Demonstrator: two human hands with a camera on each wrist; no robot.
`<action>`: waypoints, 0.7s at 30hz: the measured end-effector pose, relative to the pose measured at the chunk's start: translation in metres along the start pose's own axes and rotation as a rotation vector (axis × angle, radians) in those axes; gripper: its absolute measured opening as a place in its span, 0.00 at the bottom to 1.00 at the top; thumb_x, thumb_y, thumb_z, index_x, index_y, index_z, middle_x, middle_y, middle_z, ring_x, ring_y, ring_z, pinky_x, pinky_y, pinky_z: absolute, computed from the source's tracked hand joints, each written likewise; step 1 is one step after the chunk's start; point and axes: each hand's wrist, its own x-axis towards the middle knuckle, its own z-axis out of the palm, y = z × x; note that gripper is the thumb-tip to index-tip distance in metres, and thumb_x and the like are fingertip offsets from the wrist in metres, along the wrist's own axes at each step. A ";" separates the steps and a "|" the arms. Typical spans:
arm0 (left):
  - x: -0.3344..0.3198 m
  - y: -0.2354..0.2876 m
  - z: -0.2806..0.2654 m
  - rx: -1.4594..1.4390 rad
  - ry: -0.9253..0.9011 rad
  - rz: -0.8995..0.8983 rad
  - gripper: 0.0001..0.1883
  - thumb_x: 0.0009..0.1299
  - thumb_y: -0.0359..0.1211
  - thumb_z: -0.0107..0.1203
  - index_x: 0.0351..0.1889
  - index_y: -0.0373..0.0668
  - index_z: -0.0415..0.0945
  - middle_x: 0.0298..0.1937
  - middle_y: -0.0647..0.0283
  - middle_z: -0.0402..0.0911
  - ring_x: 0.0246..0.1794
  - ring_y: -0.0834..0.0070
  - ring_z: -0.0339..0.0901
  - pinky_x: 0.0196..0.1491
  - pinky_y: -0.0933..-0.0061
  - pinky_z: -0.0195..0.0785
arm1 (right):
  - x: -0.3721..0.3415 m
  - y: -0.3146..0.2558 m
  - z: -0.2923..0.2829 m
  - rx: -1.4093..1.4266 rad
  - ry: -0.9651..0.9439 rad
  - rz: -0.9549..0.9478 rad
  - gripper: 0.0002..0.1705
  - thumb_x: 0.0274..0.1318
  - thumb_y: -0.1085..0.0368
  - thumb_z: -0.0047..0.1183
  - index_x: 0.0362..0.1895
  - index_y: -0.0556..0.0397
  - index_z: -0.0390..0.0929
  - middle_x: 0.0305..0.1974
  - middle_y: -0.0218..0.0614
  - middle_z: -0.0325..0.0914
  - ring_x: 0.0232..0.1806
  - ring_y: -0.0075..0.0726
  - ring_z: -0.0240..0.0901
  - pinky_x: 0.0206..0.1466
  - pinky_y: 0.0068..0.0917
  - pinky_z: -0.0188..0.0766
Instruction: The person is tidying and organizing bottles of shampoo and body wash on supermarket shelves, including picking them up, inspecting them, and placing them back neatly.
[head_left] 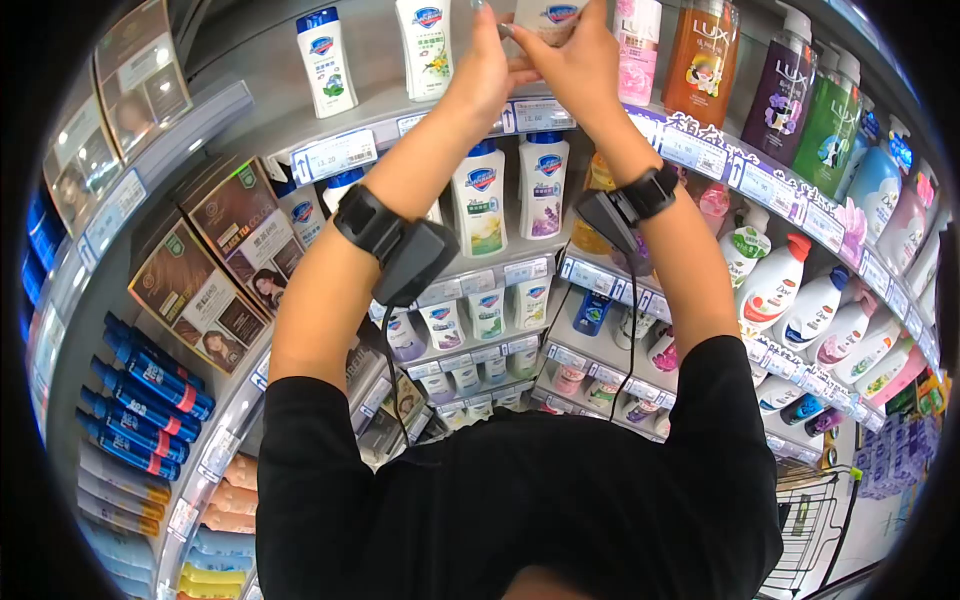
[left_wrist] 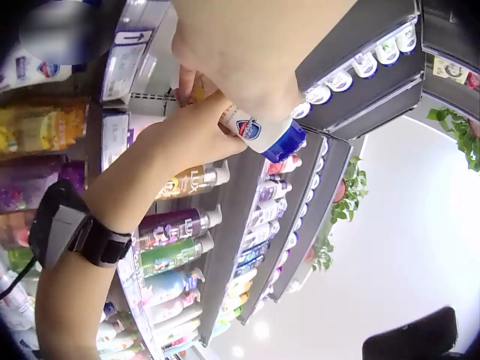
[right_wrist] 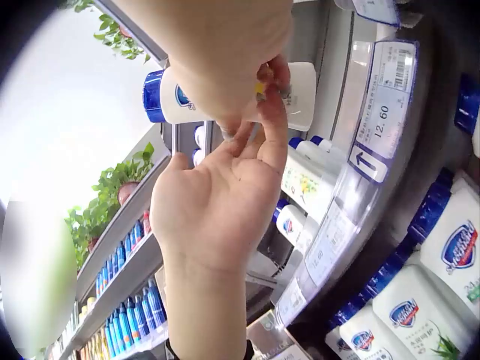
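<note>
Bottle [head_left: 548,16], partly hidden, is clamped by the right hand [head_left: 575,66]; whether the left hand [head_left: 482,76] grips, I cannot tell.

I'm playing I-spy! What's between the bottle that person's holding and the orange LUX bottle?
The head view shows the right hand and a pink bottle between the held bottle and the orange LUX.

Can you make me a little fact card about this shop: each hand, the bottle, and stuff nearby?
Right hand: holds a white bottle
Left hand: close to the bottle, exact grip unclear
Bottle's cap: blue
Sleeves: black
On the right: purple pump bottle, shopping cart
On the left: brown boxes
</note>
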 end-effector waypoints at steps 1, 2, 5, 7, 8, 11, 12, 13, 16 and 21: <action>0.015 -0.003 -0.008 -0.020 0.012 -0.023 0.37 0.70 0.59 0.27 0.62 0.35 0.50 0.60 0.54 0.59 0.50 0.62 0.70 0.49 0.61 0.68 | 0.004 0.002 0.005 0.005 -0.004 0.036 0.36 0.43 0.50 0.62 0.49 0.59 0.61 0.37 0.56 0.76 0.39 0.56 0.76 0.39 0.43 0.72; 0.026 -0.008 -0.014 -0.042 0.024 -0.046 0.40 0.69 0.61 0.27 0.63 0.34 0.47 0.62 0.53 0.56 0.52 0.60 0.70 0.51 0.60 0.68 | 0.007 0.000 0.007 0.098 -0.005 0.069 0.35 0.42 0.50 0.63 0.46 0.59 0.62 0.35 0.58 0.76 0.37 0.58 0.75 0.38 0.45 0.71; 0.034 -0.012 -0.008 -0.196 0.139 -0.157 0.40 0.69 0.62 0.27 0.56 0.31 0.56 0.54 0.50 0.64 0.46 0.61 0.72 0.46 0.63 0.70 | 0.010 0.017 0.025 -0.173 -0.102 0.257 0.34 0.42 0.48 0.61 0.45 0.60 0.63 0.32 0.58 0.76 0.36 0.61 0.75 0.37 0.47 0.71; 0.043 -0.014 -0.018 -0.235 0.160 -0.268 0.38 0.69 0.62 0.28 0.50 0.31 0.62 0.48 0.50 0.69 0.44 0.62 0.72 0.45 0.64 0.70 | 0.010 0.033 0.033 -0.222 -0.184 0.288 0.33 0.45 0.48 0.57 0.45 0.61 0.64 0.31 0.59 0.76 0.36 0.63 0.74 0.39 0.48 0.70; 0.045 -0.017 -0.019 -0.258 0.214 -0.319 0.35 0.69 0.61 0.30 0.44 0.32 0.65 0.43 0.52 0.71 0.43 0.64 0.71 0.47 0.65 0.68 | 0.011 0.046 0.039 -0.237 -0.212 0.294 0.32 0.45 0.49 0.56 0.46 0.62 0.64 0.31 0.60 0.76 0.36 0.63 0.74 0.39 0.48 0.70; 0.055 -0.023 -0.019 -0.190 0.319 -0.306 0.33 0.70 0.59 0.32 0.42 0.33 0.66 0.42 0.53 0.72 0.44 0.64 0.70 0.50 0.65 0.66 | 0.014 0.046 0.038 -0.271 -0.279 0.354 0.31 0.47 0.50 0.53 0.46 0.64 0.65 0.32 0.60 0.76 0.38 0.63 0.73 0.42 0.48 0.70; 0.054 -0.022 -0.021 -0.151 0.243 -0.294 0.34 0.69 0.60 0.32 0.45 0.32 0.65 0.43 0.55 0.72 0.46 0.65 0.68 0.52 0.66 0.63 | 0.016 0.043 0.038 -0.281 -0.301 0.379 0.30 0.47 0.51 0.52 0.46 0.64 0.65 0.32 0.61 0.76 0.38 0.63 0.73 0.42 0.48 0.70; 0.055 -0.024 -0.021 -0.143 0.255 -0.271 0.33 0.70 0.58 0.34 0.48 0.32 0.64 0.42 0.52 0.73 0.45 0.63 0.70 0.51 0.65 0.64 | 0.017 0.047 0.041 -0.236 -0.297 0.368 0.30 0.48 0.50 0.52 0.46 0.64 0.65 0.32 0.61 0.76 0.39 0.62 0.73 0.43 0.47 0.69; 0.059 -0.021 -0.021 0.053 0.285 -0.253 0.28 0.72 0.53 0.32 0.52 0.36 0.61 0.46 0.57 0.69 0.47 0.70 0.68 0.49 0.66 0.62 | 0.017 0.063 0.048 -0.148 -0.368 0.308 0.34 0.49 0.56 0.51 0.55 0.64 0.58 0.30 0.62 0.75 0.35 0.63 0.74 0.39 0.48 0.70; 0.056 -0.019 -0.015 0.106 0.314 -0.266 0.32 0.71 0.54 0.34 0.52 0.29 0.59 0.43 0.59 0.69 0.46 0.72 0.65 0.55 0.64 0.55 | 0.015 0.047 0.054 -0.380 -0.346 0.469 0.37 0.45 0.48 0.58 0.47 0.66 0.60 0.38 0.53 0.77 0.41 0.53 0.76 0.41 0.43 0.73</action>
